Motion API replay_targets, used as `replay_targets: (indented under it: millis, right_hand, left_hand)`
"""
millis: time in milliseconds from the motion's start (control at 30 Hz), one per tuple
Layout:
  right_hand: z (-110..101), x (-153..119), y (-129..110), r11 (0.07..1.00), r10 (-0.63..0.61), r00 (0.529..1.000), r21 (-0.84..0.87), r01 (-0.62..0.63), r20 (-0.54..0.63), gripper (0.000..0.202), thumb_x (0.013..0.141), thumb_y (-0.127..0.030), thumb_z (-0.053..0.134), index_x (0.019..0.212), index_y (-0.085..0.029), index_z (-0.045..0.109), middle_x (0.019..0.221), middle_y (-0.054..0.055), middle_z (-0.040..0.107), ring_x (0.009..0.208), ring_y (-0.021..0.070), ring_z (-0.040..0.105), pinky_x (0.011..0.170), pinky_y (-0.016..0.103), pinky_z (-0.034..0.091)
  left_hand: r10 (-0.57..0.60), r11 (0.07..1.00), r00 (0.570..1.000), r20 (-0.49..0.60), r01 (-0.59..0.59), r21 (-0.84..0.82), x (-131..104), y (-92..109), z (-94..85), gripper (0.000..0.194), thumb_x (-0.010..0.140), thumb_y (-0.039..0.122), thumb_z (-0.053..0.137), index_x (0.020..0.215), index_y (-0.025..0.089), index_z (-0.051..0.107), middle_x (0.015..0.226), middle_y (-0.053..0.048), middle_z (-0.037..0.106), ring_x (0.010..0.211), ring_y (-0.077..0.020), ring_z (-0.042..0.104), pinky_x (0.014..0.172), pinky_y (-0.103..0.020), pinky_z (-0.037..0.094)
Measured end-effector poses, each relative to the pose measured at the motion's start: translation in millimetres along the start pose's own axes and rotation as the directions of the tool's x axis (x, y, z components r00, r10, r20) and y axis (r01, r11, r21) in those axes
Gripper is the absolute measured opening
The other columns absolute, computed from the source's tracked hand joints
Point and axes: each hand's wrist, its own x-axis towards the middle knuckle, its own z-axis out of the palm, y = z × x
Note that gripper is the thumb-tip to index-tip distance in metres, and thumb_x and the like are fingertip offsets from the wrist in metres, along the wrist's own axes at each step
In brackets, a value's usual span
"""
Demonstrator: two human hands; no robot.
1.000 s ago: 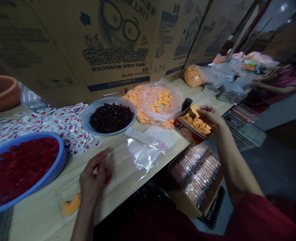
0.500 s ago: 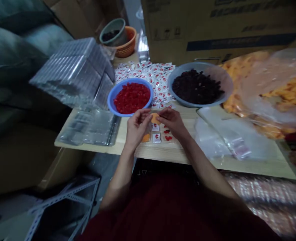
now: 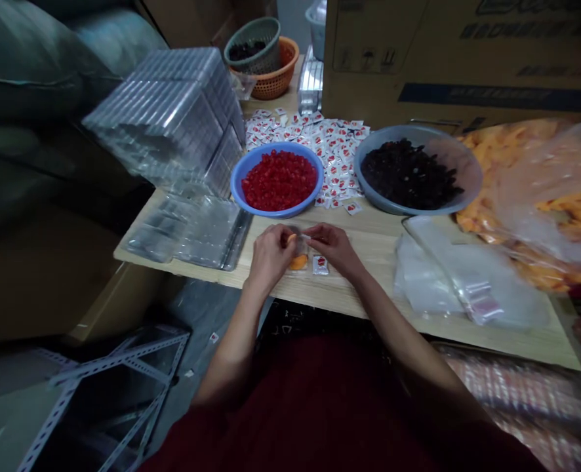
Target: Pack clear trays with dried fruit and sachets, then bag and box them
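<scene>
My left hand (image 3: 269, 254) pinches an orange slice (image 3: 291, 240) over a clear plastic tray (image 3: 300, 249) near the table's front edge. Another orange piece (image 3: 298, 263) lies in the tray just below those fingers. My right hand (image 3: 334, 248) has its thumb and fingers pressed together at the tray's upper side, on something small and pale that I cannot make out. A small white packet with a red print (image 3: 320, 265) lies below my right fingers. Behind my hands stands a blue bowl of red pieces (image 3: 279, 181).
A bowl of dark dried fruit (image 3: 409, 174) stands behind right, beside bagged orange slices (image 3: 511, 177). Many small packets (image 3: 337, 154) lie between the bowls. Stacked clear trays (image 3: 172, 111) rise at left. Clear bags (image 3: 433, 269) lie at right. Baskets and a carton (image 3: 448, 59) stand behind.
The view has shifted, so the table things appear farther right. The orange slice has moved from between both hands to my left fingers, tilted; my right hand has left it.
</scene>
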Motion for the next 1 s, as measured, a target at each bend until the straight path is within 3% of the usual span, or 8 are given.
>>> replay_targets:
  millis: [167, 300, 400, 600, 700, 800, 900, 1000]
  right_hand:
    - [-8, -13, 10, 0.979, -0.026, 0.998, -0.204, 0.013, -0.062, 0.016, 0.08, -0.034, 0.07, 0.089, -0.022, 0.07, 0.095, 0.004, 0.072, 0.095, 0.0211, 0.067, 0.093, 0.04, 0.052]
    - [-10, -15, 13, 0.919, -0.117, 0.993, -0.381, 0.097, -0.03, 0.012, 0.082, -0.018, 0.062, 0.089, -0.023, 0.071, 0.1, 0.005, 0.072, 0.101, 0.0219, 0.065, 0.097, 0.042, 0.05]
    - [-9, -13, 11, 0.854, -0.166, 0.986, -0.497, 0.151, 0.016, 0.016, 0.083, -0.012, 0.059, 0.089, -0.022, 0.071, 0.101, 0.007, 0.073, 0.103, 0.0231, 0.064, 0.098, 0.042, 0.047]
    - [-8, -13, 6, 0.825, -0.212, 0.977, -0.533, 0.188, 0.017, 0.015, 0.084, -0.011, 0.059, 0.088, -0.02, 0.07, 0.097, 0.008, 0.073, 0.098, 0.0232, 0.064, 0.094, 0.039, 0.047]
    - [-7, -18, -1, 0.846, -0.227, 0.974, -0.5, 0.183, -0.027, 0.011, 0.086, -0.017, 0.061, 0.09, -0.021, 0.07, 0.097, 0.008, 0.072, 0.098, 0.0234, 0.064, 0.094, 0.039, 0.047]
    - [-2, -19, -4, 0.9, -0.211, 0.977, -0.397, 0.179, -0.039, 0.013, 0.086, -0.027, 0.066, 0.096, -0.022, 0.071, 0.101, 0.007, 0.071, 0.098, 0.0227, 0.064, 0.091, 0.037, 0.048]
    - [5, -11, 5, 0.955, -0.135, 0.991, -0.268, 0.126, -0.015, 0.015, 0.084, -0.03, 0.067, 0.096, -0.023, 0.071, 0.094, 0.003, 0.071, 0.089, 0.0207, 0.065, 0.083, 0.034, 0.05]
    - [10, 3, 20, 0.963, -0.083, 0.996, -0.259, 0.074, -0.023, 0.013, 0.082, -0.025, 0.063, 0.093, -0.021, 0.069, 0.088, 0.002, 0.07, 0.08, 0.0192, 0.065, 0.077, 0.033, 0.05]
  left_hand:
    - [0.007, 0.989, 0.99, 0.141, -0.028, 0.148, 7, 2, 26.3, 0.006, 0.085, 0.022, 0.062, 0.089, 0.017, 0.064, 0.085, -0.008, 0.065, 0.08, -0.0224, 0.061, 0.075, -0.035, 0.046]
    - [0.068, 0.996, 0.977, 0.201, -0.078, 0.044, 4, -11, 20.7, 0.015, 0.086, 0.024, 0.064, 0.1, 0.018, 0.065, 0.089, -0.007, 0.065, 0.085, -0.022, 0.062, 0.079, -0.035, 0.049]
    - [0.088, 0.99, 0.972, 0.218, -0.11, 0.091, 1, -18, 14.5, 0.019, 0.087, 0.022, 0.063, 0.105, 0.017, 0.066, 0.098, -0.009, 0.065, 0.095, -0.0246, 0.061, 0.088, -0.039, 0.048]
    - [0.138, 0.979, 0.963, 0.231, -0.168, 0.117, 1, -12, 30.6, 0.03, 0.084, 0.017, 0.062, 0.114, 0.017, 0.063, 0.11, -0.011, 0.065, 0.104, -0.0257, 0.058, 0.095, -0.04, 0.046]
    - [0.099, 0.995, 0.989, 0.107, -0.097, -0.023, 3, -11, 31.9, 0.039, 0.082, 0.017, 0.062, 0.121, 0.018, 0.06, 0.108, -0.009, 0.065, 0.095, -0.0208, 0.06, 0.087, -0.034, 0.048]
    - [-0.047, 0.966, 0.998, -0.037, 0.036, -0.256, 3, -14, 27.4, 0.03, 0.087, 0.029, 0.063, 0.115, 0.02, 0.06, 0.089, -0.002, 0.064, 0.073, -0.0138, 0.057, 0.07, -0.026, 0.047]
    - [-0.181, 0.9, 0.982, -0.057, 0.142, -0.411, -2, -19, 23.2, 0.029, 0.087, 0.046, 0.064, 0.096, 0.019, 0.062, 0.072, 0.003, 0.06, 0.06, -0.0107, 0.052, 0.058, -0.023, 0.041]
    - [-0.22, 0.922, 0.975, -0.013, 0.204, -0.329, -13, -23, 19.6, 0.038, 0.088, 0.054, 0.061, 0.08, 0.017, 0.063, 0.063, 0.002, 0.06, 0.057, -0.0114, 0.052, 0.057, -0.024, 0.038]
